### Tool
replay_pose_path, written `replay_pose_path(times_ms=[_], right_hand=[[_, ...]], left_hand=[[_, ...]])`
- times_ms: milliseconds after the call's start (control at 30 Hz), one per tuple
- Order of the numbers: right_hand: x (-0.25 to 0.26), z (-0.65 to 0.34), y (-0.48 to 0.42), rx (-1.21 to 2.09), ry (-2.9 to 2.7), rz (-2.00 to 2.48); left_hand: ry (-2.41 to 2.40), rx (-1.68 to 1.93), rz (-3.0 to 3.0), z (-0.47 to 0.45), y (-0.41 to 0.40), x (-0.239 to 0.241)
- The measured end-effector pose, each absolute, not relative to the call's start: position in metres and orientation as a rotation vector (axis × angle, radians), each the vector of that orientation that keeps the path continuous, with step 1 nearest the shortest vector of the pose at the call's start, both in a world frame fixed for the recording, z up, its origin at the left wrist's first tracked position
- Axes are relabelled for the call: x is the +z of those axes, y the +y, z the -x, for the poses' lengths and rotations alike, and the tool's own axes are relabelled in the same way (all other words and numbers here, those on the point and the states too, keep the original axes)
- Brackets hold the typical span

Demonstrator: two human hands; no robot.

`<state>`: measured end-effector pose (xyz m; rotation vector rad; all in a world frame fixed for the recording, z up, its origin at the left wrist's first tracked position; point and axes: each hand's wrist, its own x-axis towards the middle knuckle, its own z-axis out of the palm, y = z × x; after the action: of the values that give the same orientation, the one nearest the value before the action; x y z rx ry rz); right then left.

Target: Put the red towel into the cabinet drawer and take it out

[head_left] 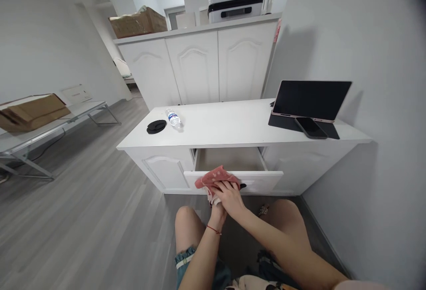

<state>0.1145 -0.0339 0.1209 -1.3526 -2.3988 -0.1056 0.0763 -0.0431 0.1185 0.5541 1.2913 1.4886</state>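
A pink cloth [218, 175] with light spots and a paler underside is held in front of an open drawer [233, 179]. My right hand [230, 197] lies over its near right part, fingers bent and pressed onto the fabric. Lower down, my left hand [218, 213], with a red string bracelet at the wrist, grips the hanging pale end from beneath; its fingertips are mostly hidden by the cloth and the other hand. Behind the cloth, the pulled-out drawer shows a bare bottom, and its dark handle [243, 186] peeks out by my right fingers.
On the white cabinet top [219, 123] are a water bottle [173, 118], a round black object [156, 126], a dark-screened laptop-like device [311, 100] and a phone [311, 128]. A wall [382, 183] stands at right. My knees flank the drawer front. A cardboard box [33, 111] sits at left.
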Motion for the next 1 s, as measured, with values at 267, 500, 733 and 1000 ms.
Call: replay_pose_path(times_ms=[267, 500, 733, 1000], right_hand=[[0.123, -0.169, -0.053, -0.097, -2.209, 1.543], [0.115, -0.216, -0.063, -0.1, -2.035, 1.676], [0.08, -0.235, -0.065, 0.019, -1.635, 1.707], [0.058, -0.206, -0.062, 0.171, -1.359, 1.796]], left_hand=[[0.809, 1.415, -0.398, -0.051, -0.043, 0.078], [0.792, 1.381, -0.346, -0.051, -0.039, 0.079], [0.825, 1.388, -0.289, -0.05, -0.037, 0.075], [0.848, 1.343, -0.272, -0.049, -0.038, 0.078]])
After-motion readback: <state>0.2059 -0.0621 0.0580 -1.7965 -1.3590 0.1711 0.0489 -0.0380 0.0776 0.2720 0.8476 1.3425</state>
